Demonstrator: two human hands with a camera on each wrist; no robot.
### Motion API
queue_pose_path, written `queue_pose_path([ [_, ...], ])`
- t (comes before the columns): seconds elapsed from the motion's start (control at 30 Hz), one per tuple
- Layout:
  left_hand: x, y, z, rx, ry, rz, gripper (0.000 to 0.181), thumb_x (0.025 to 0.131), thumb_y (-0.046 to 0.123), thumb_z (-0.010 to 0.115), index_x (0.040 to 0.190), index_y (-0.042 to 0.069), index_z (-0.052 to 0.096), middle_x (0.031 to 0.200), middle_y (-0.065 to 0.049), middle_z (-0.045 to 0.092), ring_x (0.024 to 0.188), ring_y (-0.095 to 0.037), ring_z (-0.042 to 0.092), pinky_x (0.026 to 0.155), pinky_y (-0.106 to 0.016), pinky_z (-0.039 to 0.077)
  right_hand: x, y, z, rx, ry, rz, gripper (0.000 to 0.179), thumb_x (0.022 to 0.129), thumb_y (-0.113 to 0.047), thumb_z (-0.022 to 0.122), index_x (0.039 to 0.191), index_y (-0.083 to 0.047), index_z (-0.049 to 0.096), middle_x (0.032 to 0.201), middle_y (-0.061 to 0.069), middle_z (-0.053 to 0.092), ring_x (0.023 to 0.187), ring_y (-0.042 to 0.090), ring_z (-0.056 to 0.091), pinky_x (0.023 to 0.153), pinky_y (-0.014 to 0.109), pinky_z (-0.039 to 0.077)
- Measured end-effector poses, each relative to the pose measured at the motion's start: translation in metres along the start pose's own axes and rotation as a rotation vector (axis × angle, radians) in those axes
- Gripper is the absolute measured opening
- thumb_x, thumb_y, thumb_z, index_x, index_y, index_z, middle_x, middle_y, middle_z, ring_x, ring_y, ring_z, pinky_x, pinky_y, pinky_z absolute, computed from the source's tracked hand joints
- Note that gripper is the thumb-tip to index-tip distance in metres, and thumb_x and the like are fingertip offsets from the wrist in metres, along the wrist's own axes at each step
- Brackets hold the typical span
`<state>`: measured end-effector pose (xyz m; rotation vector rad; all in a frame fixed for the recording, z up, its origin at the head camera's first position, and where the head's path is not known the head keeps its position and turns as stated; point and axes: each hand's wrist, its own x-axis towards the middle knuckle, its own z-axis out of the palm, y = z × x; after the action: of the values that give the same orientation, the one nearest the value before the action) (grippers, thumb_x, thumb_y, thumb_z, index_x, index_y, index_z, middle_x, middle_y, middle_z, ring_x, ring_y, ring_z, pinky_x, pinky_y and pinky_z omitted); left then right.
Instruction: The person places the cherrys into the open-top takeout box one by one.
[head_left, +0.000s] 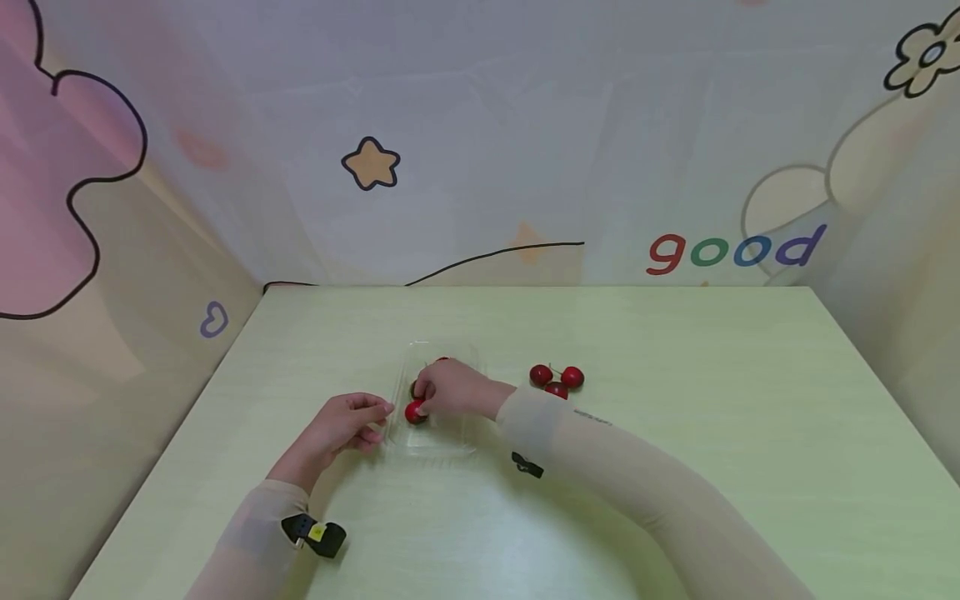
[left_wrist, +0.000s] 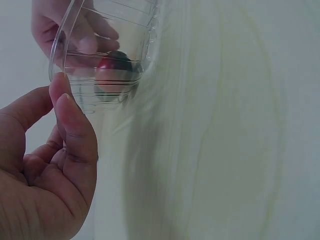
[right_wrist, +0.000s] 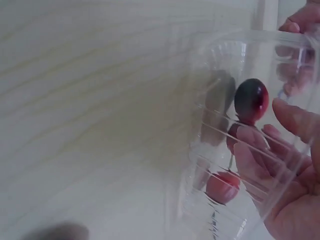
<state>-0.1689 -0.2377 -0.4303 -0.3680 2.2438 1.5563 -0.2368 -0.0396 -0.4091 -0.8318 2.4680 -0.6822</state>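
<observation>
A clear plastic container (head_left: 438,450) stands on the table with three red cherries inside. My left hand (head_left: 345,425) pinches its near-left rim between thumb and fingertip, as the left wrist view shows. My right hand (head_left: 455,387) reaches down into the container from the right. In the right wrist view its thumb and fingers are spread apart, close to a dark red cherry (right_wrist: 251,100). A second cherry (right_wrist: 233,137) is partly hidden behind those fingers, and a brighter one (right_wrist: 223,187) lies farther along the container.
Three more cherries (head_left: 572,377) lie on the table right of the container, one partly covered by the right sleeve. The pale green table (head_left: 712,358) meets a printed cloth backdrop (head_left: 480,167) at the back and sides.
</observation>
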Motion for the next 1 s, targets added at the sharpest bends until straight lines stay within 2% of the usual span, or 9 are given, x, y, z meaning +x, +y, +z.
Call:
queue_pose_path([
  [0.1, -0.001, 0.000, 0.000, -0.002, -0.008, 0.006, 0.032, 0.102, 0.024, 0.063, 0.121, -0.002, 0.063, 0.084, 0.003, 0.063, 0.062, -0.009, 0.061, 0.060, -0.021, 0.055, -0.003, 0.001, -0.006, 0.044, 0.016, -0.015, 0.020, 0.096, -0.015, 0.071, 0.113, -0.005, 0.073, 0.111, 0.010, 0.075, 0.098, 0.018, 0.064, 0.097, 0.032, 0.054],
  [0.3, 0.000, -0.002, 0.000, -0.008, -0.015, 0.010, 0.031, 0.102, 0.023, 0.063, 0.120, -0.002, 0.063, 0.084, 0.003, 0.063, 0.062, -0.009, 0.061, 0.060, -0.021, 0.054, -0.008, 0.003, -0.019, 0.126, 0.051, -0.031, 0.015, 0.098, -0.017, 0.069, 0.108, -0.007, 0.074, 0.106, 0.007, 0.076, 0.094, 0.015, 0.063, 0.089, 0.027, 0.053],
  [0.5, 0.001, 0.000, 0.000, -0.006, -0.012, 0.001, 0.032, 0.102, 0.024, 0.063, 0.121, -0.002, 0.063, 0.086, 0.001, 0.065, 0.063, -0.009, 0.061, 0.060, -0.021, 0.055, -0.019, 0.002, -0.035, 0.194, 0.078, -0.035, 0.018, 0.099, -0.017, 0.067, 0.113, -0.008, 0.072, 0.109, 0.007, 0.075, 0.095, 0.015, 0.064, 0.085, 0.025, 0.052],
  [0.67, 0.001, 0.002, 0.000, -0.013, -0.019, -0.001, 0.034, 0.102, 0.025, 0.064, 0.123, -0.003, 0.063, 0.086, 0.001, 0.065, 0.062, -0.009, 0.062, 0.060, -0.021, 0.055, -0.034, 0.002, -0.048, 0.274, 0.092, -0.042, 0.021, 0.101, -0.017, 0.063, 0.118, -0.006, 0.069, 0.110, 0.011, 0.074, 0.099, 0.025, 0.069, 0.081, 0.024, 0.051],
  [0.77, 0.001, 0.001, 0.000, -0.013, -0.016, -0.007, 0.035, 0.102, 0.025, 0.064, 0.123, -0.003, 0.062, 0.086, 0.002, 0.064, 0.062, -0.009, 0.061, 0.060, -0.021, 0.055, -0.042, 0.003, -0.054, 0.282, 0.099, -0.050, 0.023, 0.101, -0.020, 0.063, 0.119, -0.007, 0.069, 0.112, 0.011, 0.074, 0.104, 0.026, 0.069, 0.085, 0.025, 0.051],
  [0.87, 0.000, 0.001, 0.001, -0.012, -0.015, -0.010, 0.035, 0.102, 0.024, 0.064, 0.123, -0.003, 0.062, 0.086, 0.002, 0.063, 0.062, -0.009, 0.061, 0.059, -0.021, 0.055, -0.048, 0.006, -0.059, 0.264, 0.107, -0.053, 0.025, 0.101, -0.023, 0.064, 0.120, -0.008, 0.069, 0.115, 0.008, 0.073, 0.108, 0.021, 0.068, 0.092, 0.029, 0.054],
  [1.0, 0.000, 0.001, 0.001, -0.012, -0.015, -0.010, 0.033, 0.102, 0.024, 0.064, 0.122, -0.003, 0.062, 0.085, 0.002, 0.063, 0.062, -0.008, 0.061, 0.059, -0.021, 0.055, -0.058, 0.012, -0.067, 0.279, 0.110, -0.042, 0.028, 0.101, -0.027, 0.064, 0.124, -0.010, 0.068, 0.122, 0.007, 0.070, 0.114, 0.024, 0.066, 0.100, 0.037, 0.054],
])
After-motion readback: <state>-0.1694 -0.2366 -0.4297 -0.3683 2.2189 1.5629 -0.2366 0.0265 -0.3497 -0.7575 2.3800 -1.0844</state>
